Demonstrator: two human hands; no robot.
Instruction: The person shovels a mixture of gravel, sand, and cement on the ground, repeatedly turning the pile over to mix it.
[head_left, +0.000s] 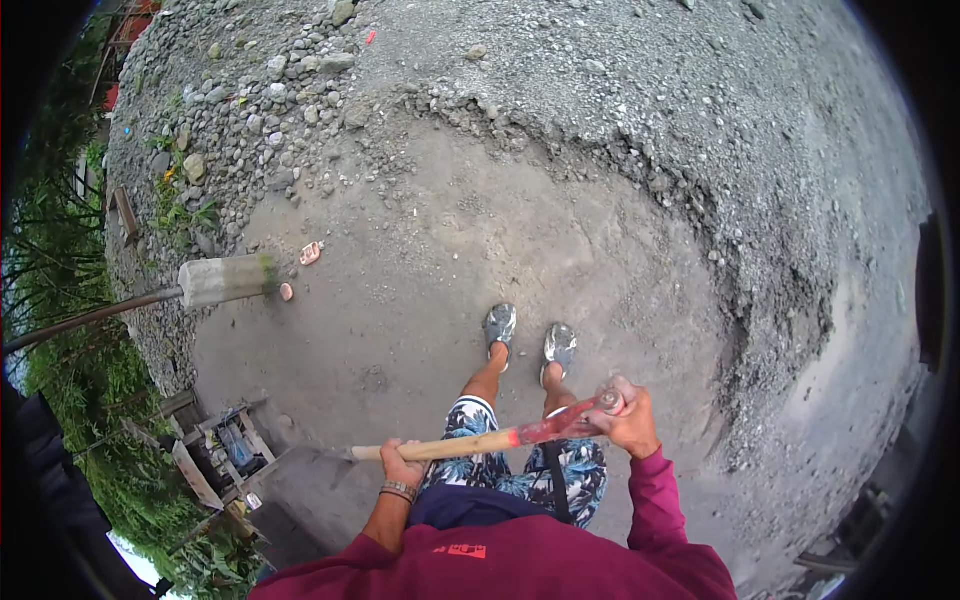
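A shovel lies almost level across the front of my body, its wooden shaft ending in a red handle at the right. My left hand is wrapped round the shaft near its left end. At the other end, my right hand grips the red handle. Beyond my left hand the shovel's grey blade blends into the grey ground, so its outline is hard to make out. The ground ahead of my feet is packed grey sand, bordered by a raised bank of gravel.
A concrete post base with a metal pole stands at the left, beside pinkish broken pieces. Loose stones cover the far left. A wooden frame box sits near left, against green plants. The gravel edge curves round the right.
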